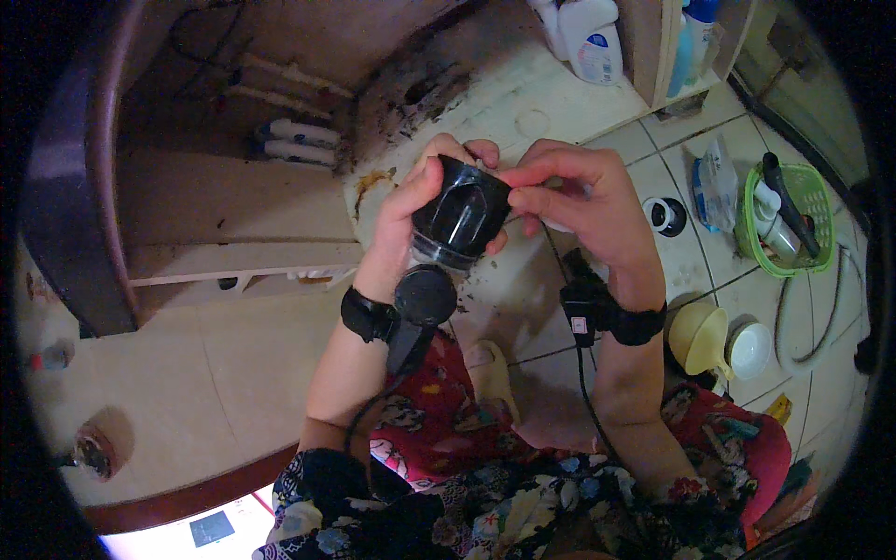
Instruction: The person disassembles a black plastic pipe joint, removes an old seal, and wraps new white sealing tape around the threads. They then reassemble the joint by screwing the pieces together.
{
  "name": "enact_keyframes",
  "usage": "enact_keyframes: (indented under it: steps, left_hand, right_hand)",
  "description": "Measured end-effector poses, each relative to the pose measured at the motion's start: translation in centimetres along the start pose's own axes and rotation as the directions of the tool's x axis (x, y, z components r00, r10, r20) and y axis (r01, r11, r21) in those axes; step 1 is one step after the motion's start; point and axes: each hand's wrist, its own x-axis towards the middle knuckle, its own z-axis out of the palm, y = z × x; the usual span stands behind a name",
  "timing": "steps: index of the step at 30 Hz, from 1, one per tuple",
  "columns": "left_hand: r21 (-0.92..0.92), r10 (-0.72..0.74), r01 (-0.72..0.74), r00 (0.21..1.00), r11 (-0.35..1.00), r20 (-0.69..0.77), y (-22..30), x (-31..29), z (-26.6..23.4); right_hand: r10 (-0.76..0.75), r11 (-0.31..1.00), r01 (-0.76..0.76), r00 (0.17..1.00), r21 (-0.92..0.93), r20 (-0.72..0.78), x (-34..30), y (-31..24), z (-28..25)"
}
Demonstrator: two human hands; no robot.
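My left hand (pixel 411 201) is wrapped round a glossy black cylindrical container (pixel 462 210), which is held tilted in mid-air. A clear or silvery rim shows at its lower end. Thumb and forefinger of my right hand (pixel 583 191) are pinched together against the container's upper right edge. Anything small between those fingertips is hidden. Something pale shows under the right palm, too little of it to name. Both wrists wear black straps with devices and cables; the round black device (pixel 426 295) at the left wrist sits just below the container.
An open cabinet (pixel 243 201) with stained boards lies to the left and ahead. White bottles (pixel 594 42) stand at the back. On the tiled floor at right are a black-and-white ring-shaped part (pixel 664 217), a green basket (pixel 789 266), a yellow scoop (pixel 698 338), a white bowl (pixel 749 350) and a grey hose (pixel 793 345).
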Motion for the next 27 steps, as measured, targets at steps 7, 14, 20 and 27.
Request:
enact_keyframes:
  steps: [7,14,20,27]
  left_hand:
    - [0.474,0.148,-0.147,0.988,0.868,0.035,0.4,0.4,-1.2]
    - [0.910,0.373,-0.411,0.853,0.050,0.364,-0.2,0.3,-0.3]
    - [0.700,0.175,-0.598,0.699,-0.390,0.694,-1.5,0.7,0.2]
    - [0.639,-0.039,-0.597,0.744,-0.485,0.667,-1.3,0.9,-0.3]
  right_hand:
    - [-0.018,0.999,0.016,0.998,-0.040,-0.052,-0.3,0.9,-0.1]
    - [0.104,0.951,-0.008,0.950,0.310,-0.294,-1.0,4.2,1.4]
    - [0.256,0.924,-0.164,0.936,0.345,-0.243,-2.1,4.4,-0.1]
    - [0.384,0.919,-0.347,0.895,0.184,-0.228,-2.6,3.4,-1.0]
